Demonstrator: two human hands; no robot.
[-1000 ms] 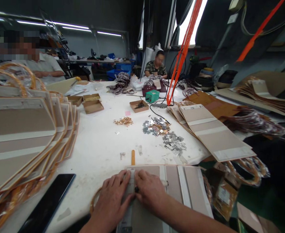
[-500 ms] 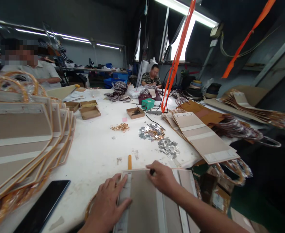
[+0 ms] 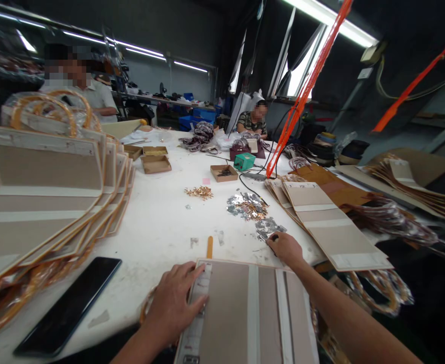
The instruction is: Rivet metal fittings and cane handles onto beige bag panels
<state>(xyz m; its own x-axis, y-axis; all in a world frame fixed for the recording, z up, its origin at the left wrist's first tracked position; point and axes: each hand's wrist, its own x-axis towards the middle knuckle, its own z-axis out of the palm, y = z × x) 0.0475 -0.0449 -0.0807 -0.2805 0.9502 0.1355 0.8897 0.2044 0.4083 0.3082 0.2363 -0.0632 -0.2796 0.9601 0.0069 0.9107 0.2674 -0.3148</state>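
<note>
Your right hand (image 3: 285, 247) is leaving the panel (image 3: 241, 308), arriving at the silver fittings (image 3: 269, 227), fingers curling, grip unclear; your left hand (image 3: 177, 298) is pressing it open-palmed, alone.

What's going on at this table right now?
A person works at a white table. Their left hand lies flat on the pale edge strip of a flat beige bag panel in front of them, while the right hand is stretched out to a pile of small silver metal pieces. A stack of similar beige panels sits to the left, and two other people sit beyond.
</note>
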